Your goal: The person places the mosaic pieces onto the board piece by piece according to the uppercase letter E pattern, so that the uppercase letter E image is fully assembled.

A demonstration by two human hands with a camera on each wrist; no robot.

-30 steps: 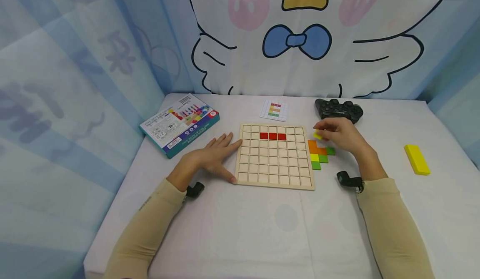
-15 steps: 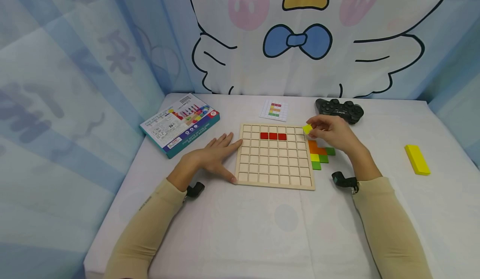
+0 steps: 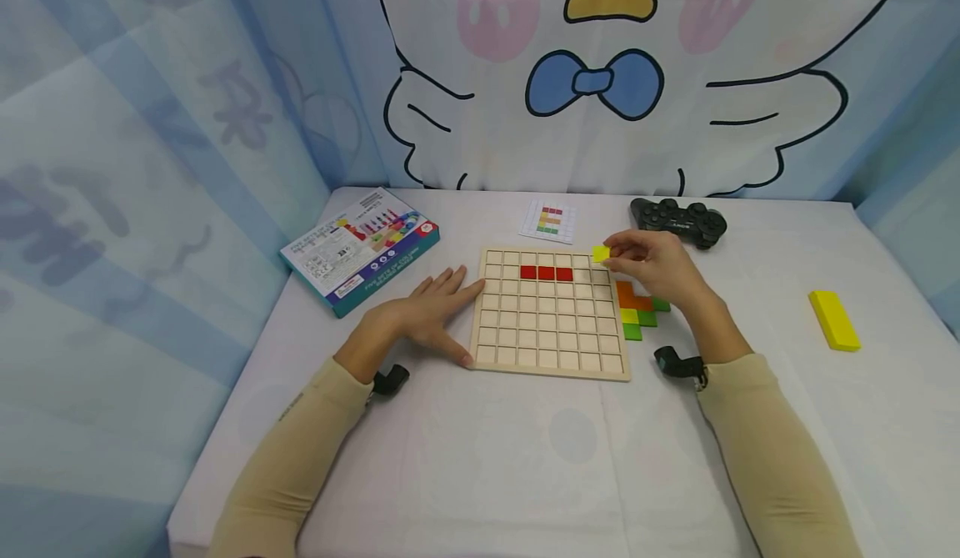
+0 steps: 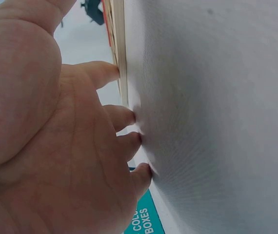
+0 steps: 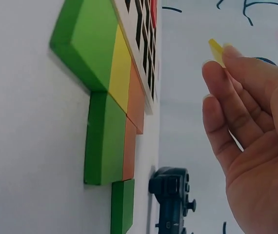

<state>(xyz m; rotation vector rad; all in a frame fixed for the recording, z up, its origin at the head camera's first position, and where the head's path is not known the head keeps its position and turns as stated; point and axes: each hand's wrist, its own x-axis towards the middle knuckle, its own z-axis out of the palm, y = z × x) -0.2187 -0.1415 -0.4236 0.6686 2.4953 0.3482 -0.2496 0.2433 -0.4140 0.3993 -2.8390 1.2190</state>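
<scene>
A wooden grid board (image 3: 551,324) lies mid-table, with three red tiles (image 3: 546,273) side by side in its second row from the back. My left hand (image 3: 423,316) is spread at the board's left edge, its index fingertip and thumb touching the frame; in the left wrist view the other fingertips rest on the cloth. Between thumb and fingertips my right hand (image 3: 660,268) pinches a yellow tile (image 3: 601,253), held above the board's back right corner. Against the board's right edge lie orange tiles (image 3: 625,294), another yellow tile (image 3: 629,316) and green tiles (image 3: 647,318).
Behind the board lies a pattern card (image 3: 548,221) with coloured squares. A black game controller (image 3: 678,218) sits behind my right hand. At the far left stands a flat game box (image 3: 360,249); a yellow block (image 3: 835,320) lies at the right.
My right hand has lifted the yellow tile from beside the board and carried it left, over the board's back right corner. The left hand has stayed in place.
</scene>
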